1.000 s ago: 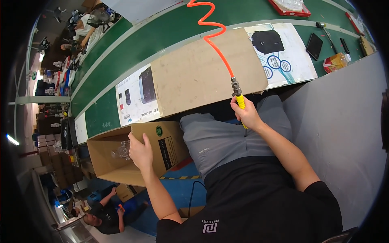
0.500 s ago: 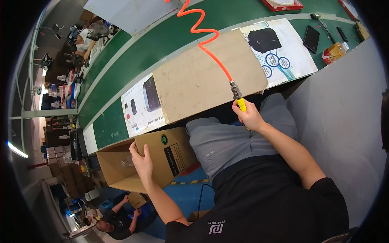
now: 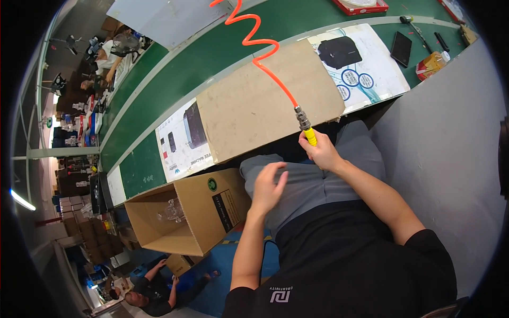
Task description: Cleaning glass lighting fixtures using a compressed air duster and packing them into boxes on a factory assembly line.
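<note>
My right hand [image 3: 322, 151] is closed around the yellow handle of an air blow gun [image 3: 310, 138], held above my lap by the bench's near edge. An orange coiled air hose [image 3: 278, 79] runs from its metal fitting up across the bench. My left hand [image 3: 269, 186] hovers over my thigh with its fingers apart and nothing in them. To its left stands an open cardboard box [image 3: 204, 199], its mouth facing left. Inside lies a clear transparent part [image 3: 174, 211], whose exact kind I cannot make out.
A flattened cardboard sheet [image 3: 270, 100] covers the green bench [image 3: 146, 114]. Toward the right lie a phone [image 3: 401, 49], a ratchet wrench [image 3: 419, 33] and a drink bottle [image 3: 432, 65]. A grey wall [image 3: 450, 159] rises at my right. A co-worker [image 3: 156, 291] with a small box sits lower left.
My left hand has let go of the box's edge and moved right, over my lap. The clear part in the box shows more fully. My right hand still holds the blow gun.
</note>
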`<state>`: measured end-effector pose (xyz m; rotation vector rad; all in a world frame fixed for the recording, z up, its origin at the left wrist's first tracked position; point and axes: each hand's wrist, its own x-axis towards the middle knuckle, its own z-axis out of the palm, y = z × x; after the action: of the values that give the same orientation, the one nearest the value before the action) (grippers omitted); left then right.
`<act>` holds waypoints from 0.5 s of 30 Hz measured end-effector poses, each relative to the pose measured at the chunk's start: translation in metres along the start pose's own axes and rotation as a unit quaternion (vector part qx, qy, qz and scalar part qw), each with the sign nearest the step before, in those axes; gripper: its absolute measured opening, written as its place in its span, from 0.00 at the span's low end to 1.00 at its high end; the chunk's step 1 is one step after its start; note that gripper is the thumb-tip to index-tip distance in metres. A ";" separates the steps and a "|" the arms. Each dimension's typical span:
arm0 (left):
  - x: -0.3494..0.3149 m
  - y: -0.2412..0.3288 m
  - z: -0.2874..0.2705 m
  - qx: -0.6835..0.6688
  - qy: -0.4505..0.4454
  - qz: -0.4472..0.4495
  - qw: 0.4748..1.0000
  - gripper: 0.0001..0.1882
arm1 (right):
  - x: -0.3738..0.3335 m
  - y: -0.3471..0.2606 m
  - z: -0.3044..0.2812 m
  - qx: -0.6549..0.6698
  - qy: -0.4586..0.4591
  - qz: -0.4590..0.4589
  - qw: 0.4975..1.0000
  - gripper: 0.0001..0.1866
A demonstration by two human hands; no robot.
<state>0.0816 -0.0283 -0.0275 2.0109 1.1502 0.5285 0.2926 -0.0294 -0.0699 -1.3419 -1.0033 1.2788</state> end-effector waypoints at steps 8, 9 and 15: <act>0.026 -0.062 0.083 -0.352 -0.074 -0.220 0.907 0.11 | -0.003 0.003 0.000 0.001 0.011 -0.032 0.999 0.07; 0.030 -0.068 0.081 -0.406 -0.044 -0.232 0.883 0.11 | -0.004 0.001 0.000 -0.003 0.011 -0.024 1.000 0.07; 0.026 -0.080 0.079 -0.495 -0.018 -0.289 0.819 0.12 | -0.006 0.001 0.001 0.016 0.014 -0.013 1.000 0.07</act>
<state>0.1027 -0.0122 -0.1400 0.7227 1.0581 0.5859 0.2912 -0.0357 -0.0700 -1.3155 -0.9748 1.2472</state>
